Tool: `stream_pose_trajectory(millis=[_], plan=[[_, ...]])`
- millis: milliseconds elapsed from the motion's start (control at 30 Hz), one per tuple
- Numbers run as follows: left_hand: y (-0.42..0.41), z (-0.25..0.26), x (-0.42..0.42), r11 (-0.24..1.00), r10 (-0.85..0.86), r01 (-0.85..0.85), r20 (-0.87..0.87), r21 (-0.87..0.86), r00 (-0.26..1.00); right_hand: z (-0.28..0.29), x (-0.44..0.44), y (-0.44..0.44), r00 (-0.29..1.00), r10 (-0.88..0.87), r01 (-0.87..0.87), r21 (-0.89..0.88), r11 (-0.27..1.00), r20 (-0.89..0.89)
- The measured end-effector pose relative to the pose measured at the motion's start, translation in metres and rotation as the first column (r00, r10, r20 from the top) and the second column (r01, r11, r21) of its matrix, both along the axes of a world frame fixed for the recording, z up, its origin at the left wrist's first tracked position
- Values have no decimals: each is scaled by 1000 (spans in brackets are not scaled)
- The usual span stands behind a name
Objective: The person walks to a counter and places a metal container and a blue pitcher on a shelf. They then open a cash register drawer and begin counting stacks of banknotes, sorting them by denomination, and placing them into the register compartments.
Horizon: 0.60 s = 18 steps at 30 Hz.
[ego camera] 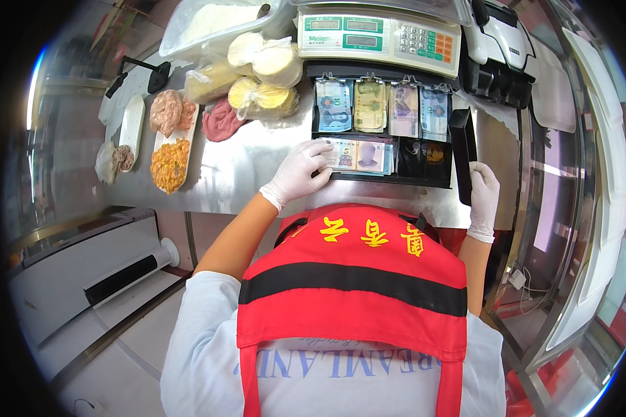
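Note:
My left hand (303, 171), in a white glove, rests its fingertips on the left end of a stack of banknotes (360, 155) in the front compartment of a black cash tray (386, 179). At the tray's right side, my right hand (483, 195), gloved too, holds a narrow black box or lid (461, 156) upright by its near end. Clips press down sorted banknotes (335, 106) in several rear compartments. Coins (434, 153) lie in the front right compartment.
Behind the tray stand a digital price scale (378, 39) and a white-and-black machine (501, 47). To the left are bagged yellow rounds (263, 99), a pink cloth (222, 121), a white tray of corn mix (170, 166) and minced meat (166, 112). Glass panels border the right.

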<state>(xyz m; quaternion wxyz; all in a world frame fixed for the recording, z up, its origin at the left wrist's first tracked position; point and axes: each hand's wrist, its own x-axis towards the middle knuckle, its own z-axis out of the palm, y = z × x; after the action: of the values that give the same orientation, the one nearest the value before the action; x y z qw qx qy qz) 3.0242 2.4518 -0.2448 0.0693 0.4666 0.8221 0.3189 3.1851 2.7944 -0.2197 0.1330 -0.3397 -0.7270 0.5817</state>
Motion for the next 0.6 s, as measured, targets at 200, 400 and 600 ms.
stream_pose_trajectory(millis=[200,400,600], plan=[[-15,-7,21,975,205,-206,10,80,979,5,-15,-9,998,56,-55,-103,993,16],[-19,-13,30,973,229,-227,-52,41,972,1,-21,-9,993,107,-103,-98,990,39],[-21,-19,33,981,194,-194,-24,-9,981,7,-27,-17,990,134,-132,-76,988,32]])
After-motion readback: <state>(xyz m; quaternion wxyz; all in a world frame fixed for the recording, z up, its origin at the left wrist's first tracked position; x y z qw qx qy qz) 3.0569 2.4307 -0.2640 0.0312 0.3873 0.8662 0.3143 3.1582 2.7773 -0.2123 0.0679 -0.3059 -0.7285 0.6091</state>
